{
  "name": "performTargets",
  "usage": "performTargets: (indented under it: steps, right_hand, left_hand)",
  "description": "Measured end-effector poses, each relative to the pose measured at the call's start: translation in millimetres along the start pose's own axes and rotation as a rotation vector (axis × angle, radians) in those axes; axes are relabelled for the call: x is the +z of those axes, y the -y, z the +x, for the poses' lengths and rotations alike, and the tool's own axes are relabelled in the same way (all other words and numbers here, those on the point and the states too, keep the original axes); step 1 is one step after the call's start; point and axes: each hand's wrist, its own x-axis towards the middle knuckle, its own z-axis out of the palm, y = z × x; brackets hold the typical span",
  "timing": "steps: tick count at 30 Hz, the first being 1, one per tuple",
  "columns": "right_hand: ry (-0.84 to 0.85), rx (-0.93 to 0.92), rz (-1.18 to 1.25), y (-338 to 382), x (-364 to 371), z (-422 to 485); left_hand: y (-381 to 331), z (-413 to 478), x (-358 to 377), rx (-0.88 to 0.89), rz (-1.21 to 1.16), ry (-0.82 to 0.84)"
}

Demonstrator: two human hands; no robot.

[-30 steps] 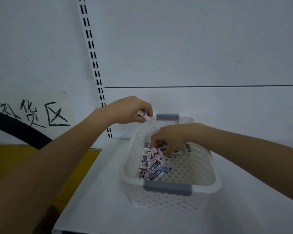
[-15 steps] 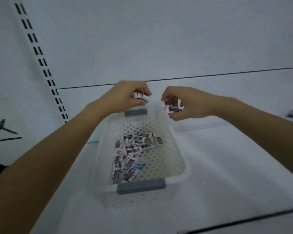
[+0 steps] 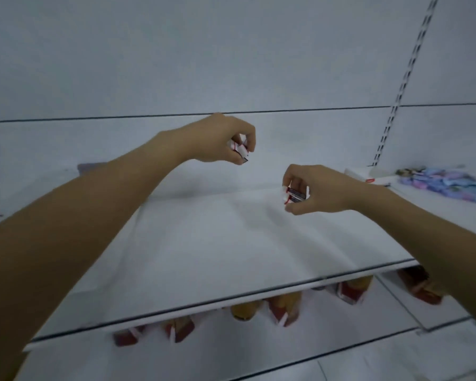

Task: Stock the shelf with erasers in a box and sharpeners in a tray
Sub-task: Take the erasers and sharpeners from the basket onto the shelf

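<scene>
Head view: both hands, left [image 3: 217,138] and right [image 3: 318,189], pinch erasers [image 3: 294,194] above the shelf [image 3: 204,257]

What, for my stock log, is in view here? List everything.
left-hand erasers: a few, white with red and dark bands, in the left grip
right-hand erasers: a few, same colours, in the right grip
shelf: one, white, below both hands
packets: blurred pile, blue and purple, shelf's right end
flat item: one, white, beside that pile
lower goods: several, red and orange, shelf below
slotted upright: one, white, back wall, right
left hand: one, raised over the shelf
right hand: one, lower, nearer the packets
</scene>
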Motion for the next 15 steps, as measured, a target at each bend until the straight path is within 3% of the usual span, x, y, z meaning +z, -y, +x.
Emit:
performTargets:
  steps: [10,15]
  right_hand:
    - [-0.013,0.139,0.132,-124,-2,-61]
    - [-0.164,0.192,0.162,-164,1,-50]
  left_hand:
    - [-59,76,119,-0.114,-0.228,0.067]
    - [-62,120,163,-0.118,-0.405,-0.032]
